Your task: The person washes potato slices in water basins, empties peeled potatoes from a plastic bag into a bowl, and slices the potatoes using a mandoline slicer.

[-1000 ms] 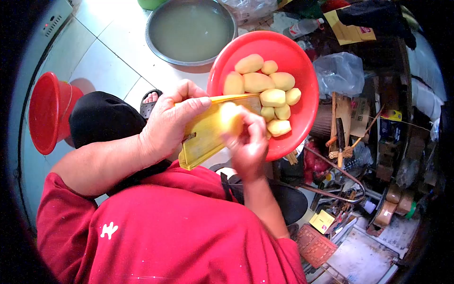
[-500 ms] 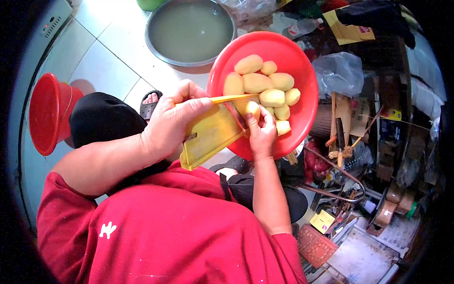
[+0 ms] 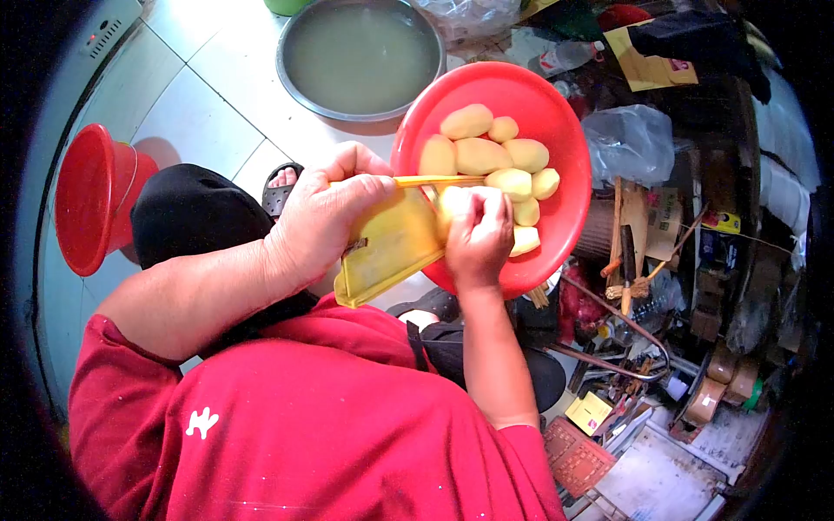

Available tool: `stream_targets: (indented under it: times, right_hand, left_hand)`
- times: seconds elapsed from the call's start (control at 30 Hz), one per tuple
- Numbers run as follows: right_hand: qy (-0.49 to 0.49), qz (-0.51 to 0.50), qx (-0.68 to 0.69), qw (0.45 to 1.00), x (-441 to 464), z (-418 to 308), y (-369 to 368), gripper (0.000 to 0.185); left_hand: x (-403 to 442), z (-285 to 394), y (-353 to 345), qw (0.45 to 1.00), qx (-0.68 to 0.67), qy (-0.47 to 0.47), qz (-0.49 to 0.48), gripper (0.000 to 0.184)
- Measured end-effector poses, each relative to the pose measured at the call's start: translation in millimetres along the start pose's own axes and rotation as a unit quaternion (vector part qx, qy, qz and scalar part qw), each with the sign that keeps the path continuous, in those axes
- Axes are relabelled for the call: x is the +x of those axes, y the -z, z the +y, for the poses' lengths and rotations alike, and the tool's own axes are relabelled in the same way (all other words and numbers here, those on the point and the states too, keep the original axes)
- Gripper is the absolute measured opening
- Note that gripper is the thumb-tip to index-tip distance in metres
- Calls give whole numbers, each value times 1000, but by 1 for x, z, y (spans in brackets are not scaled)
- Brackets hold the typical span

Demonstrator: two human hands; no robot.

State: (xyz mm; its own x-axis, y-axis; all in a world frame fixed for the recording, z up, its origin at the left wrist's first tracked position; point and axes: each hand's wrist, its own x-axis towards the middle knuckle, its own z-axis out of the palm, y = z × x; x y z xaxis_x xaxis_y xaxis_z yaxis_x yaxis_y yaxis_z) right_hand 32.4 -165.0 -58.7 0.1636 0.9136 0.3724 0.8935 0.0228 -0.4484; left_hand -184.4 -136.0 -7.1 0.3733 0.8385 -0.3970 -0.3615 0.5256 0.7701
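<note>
My left hand point(image 3: 326, 208) is closed around the near end of a yellow mandoline slicer point(image 3: 391, 241), thumb along its top edge. The slicer slopes over the left side of a red basin point(image 3: 569, 204). With bent fingers, my right hand point(image 3: 480, 243) presses a peeled potato point(image 3: 449, 205) against the slicer's face by the blade. My fingers cover much of that potato, and the blade is mostly hidden. Several whole peeled potatoes point(image 3: 483, 157) lie in the basin beyond the slicer.
A grey metal basin point(image 3: 363, 61) of cloudy water stands on the tiled floor. To the left is a red bucket point(image 3: 84, 200). Clutter fills the right side, including a plastic bag point(image 3: 627, 143), a bottle point(image 3: 566, 57), a bent metal tube point(image 3: 608, 365) and tape rolls point(image 3: 708, 395).
My right hand has slid the potato along the slicer, and its fingers now lie flatter over it. My left hand keeps its grip. The whole view has shifted slightly.
</note>
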Motion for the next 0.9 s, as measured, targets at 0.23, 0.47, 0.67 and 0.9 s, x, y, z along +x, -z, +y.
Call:
stream_targets:
  times: [0.23, 0.47, 0.67, 0.9]
  right_hand:
    - [73, -29, 76, 994, -1, -28, 13, 11]
    - [-33, -41, 9, 999, 4, 27, -3, 15]
    - [47, -39, 111, 992, 2, -30, 12, 12]
    - [-6, -42, 72, 996, 8, -8, 4, 13]
  left_hand:
    - [-6, -1, -4, 1000, -25, -8, -5, 18]
    - [-5, 1, -3, 998, 57, -33, -8, 18]
    - [-8, 2, -5, 996, 71, -45, -7, 18]
    - [-5, -2, -4, 1000, 13, -23, -7, 19]
